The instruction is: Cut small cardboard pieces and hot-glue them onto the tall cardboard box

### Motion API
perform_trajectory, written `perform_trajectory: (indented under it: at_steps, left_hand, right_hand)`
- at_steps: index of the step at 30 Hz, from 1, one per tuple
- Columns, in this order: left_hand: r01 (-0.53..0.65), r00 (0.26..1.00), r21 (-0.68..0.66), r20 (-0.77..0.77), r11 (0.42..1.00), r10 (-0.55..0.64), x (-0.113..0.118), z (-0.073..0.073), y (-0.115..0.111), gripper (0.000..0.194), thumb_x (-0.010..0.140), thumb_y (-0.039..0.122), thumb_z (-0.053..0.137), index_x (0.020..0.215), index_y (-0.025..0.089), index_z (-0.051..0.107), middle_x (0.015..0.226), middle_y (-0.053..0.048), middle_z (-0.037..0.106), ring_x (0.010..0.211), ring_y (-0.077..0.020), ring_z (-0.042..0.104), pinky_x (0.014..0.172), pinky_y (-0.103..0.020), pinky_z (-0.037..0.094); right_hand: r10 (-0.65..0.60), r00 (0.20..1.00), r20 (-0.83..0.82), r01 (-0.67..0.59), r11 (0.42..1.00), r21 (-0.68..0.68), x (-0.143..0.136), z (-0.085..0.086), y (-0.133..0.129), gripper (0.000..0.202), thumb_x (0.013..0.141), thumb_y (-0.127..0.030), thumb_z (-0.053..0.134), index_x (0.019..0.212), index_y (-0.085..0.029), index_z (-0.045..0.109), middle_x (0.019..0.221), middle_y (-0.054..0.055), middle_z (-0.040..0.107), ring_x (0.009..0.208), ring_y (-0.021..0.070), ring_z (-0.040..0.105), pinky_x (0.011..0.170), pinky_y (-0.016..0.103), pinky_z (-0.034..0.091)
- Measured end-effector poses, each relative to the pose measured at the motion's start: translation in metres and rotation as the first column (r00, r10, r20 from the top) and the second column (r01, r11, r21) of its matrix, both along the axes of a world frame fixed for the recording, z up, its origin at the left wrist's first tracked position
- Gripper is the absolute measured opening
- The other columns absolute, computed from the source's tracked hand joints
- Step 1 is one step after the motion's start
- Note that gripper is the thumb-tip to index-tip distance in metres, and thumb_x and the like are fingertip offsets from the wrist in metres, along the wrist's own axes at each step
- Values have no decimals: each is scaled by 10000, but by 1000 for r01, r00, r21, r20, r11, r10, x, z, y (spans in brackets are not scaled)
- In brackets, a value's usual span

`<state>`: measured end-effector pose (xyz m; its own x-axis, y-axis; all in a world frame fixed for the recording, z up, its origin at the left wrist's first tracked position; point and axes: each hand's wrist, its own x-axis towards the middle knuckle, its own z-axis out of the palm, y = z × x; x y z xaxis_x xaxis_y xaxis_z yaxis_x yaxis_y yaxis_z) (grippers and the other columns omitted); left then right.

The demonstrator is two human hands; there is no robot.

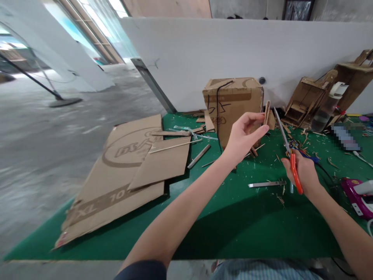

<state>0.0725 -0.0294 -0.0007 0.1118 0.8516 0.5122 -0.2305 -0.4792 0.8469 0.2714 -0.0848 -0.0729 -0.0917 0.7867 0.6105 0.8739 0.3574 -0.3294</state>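
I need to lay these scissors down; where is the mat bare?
Bare green mat lies near the front edge, between the flat cardboard sheets and the metal strip. Around the cardboard box scraps crowd it.

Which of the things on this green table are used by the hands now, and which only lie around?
In use:
- left hand pinching a small cardboard strip
- right hand gripping orange-handled scissors

Lying about:
- cardboard box
- flat cardboard sheets
- metal ruler
- plastic bottle
- cardboard models
- green table

left hand [243,134] bare | right hand [303,171] bare | 2 forearms bare | dark sleeve at left upper arm
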Motion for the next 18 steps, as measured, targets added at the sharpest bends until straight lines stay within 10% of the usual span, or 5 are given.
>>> perform_trajectory:
  at_steps: [18]
  left_hand:
    - [71, 995, -137, 79, 988, -61, -7, 0, 7, 382, 711, 379, 770, 1027, 260, 591, 1086, -34, 677, 985, -193, 663, 866, -377, 574]
  right_hand:
    - [59, 961, -271, -97, 987, -129, 2, 4, 0, 413, 941, -523, 439, 1060, -166, 609, 775, 69, 698, 566, 199, 639, 547, 306, 502]
